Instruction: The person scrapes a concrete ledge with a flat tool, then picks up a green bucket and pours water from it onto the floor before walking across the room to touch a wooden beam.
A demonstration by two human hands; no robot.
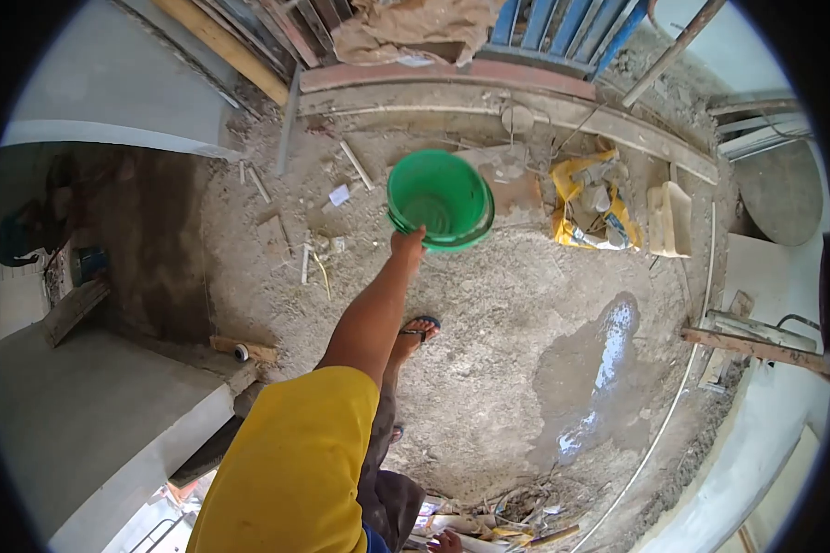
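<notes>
A green plastic bucket (438, 189) is held out in front of me by my left hand (409, 243), its fingers closed on the near rim. The bucket's mouth faces up toward me, and its inside looks bare. Along its lower right side a second green edge shows. My left arm, in a yellow sleeve, stretches forward over the rough floor. At the bottom edge of the view, my right hand (445, 542) shows only in part, low by my leg, fingers apart with nothing in them. My sandalled foot (419, 330) is below the bucket.
Right of the bucket lie a torn yellow sack (599, 207) and a cream container (669, 219). A wet patch (590, 378) darkens the floor. Planks (756, 352) jut in at right; debris (489, 525) lies near my feet. At far left is a person (23, 238).
</notes>
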